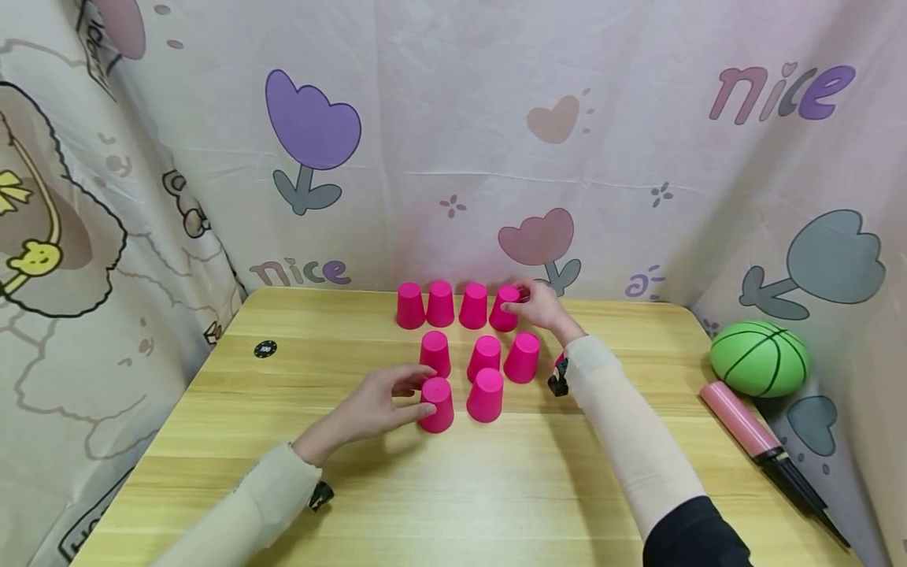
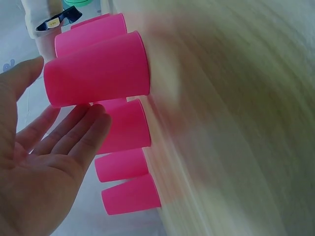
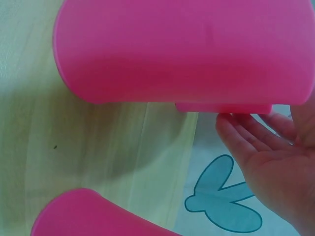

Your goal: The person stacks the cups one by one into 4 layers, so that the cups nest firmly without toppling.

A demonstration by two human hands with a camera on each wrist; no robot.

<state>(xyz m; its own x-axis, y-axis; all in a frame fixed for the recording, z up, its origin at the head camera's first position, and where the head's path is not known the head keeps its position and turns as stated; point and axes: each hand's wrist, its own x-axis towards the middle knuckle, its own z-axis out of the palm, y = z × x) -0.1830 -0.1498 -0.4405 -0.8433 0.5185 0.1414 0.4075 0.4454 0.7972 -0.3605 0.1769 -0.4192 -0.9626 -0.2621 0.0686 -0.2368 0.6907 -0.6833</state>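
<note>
Several pink cups stand upside down in rows on the table. My left hand (image 1: pixel 372 409) is at the front-left cup (image 1: pixel 437 409), thumb on its near side and fairly straight fingers on its far side. In the left wrist view, this cup (image 2: pixel 98 71) lies between the thumb and the fingertips (image 2: pixel 101 118). My right hand (image 1: pixel 538 305) reaches to the back row and pinches its rightmost cup (image 1: pixel 505 311) between thumb and fingers. A nearer cup (image 3: pixel 182 54) hides most of that one and the thumb in the right wrist view.
Another front cup (image 1: pixel 485 398) and middle-row cups (image 1: pixel 522 360) stand nearby, one partly behind the right sleeve. A black round chip (image 1: pixel 265 349) lies at left on the table (image 1: pixel 496 496). A green ball (image 1: pixel 760 358) and a pink-and-black pump (image 1: pixel 751 429) are at the right edge.
</note>
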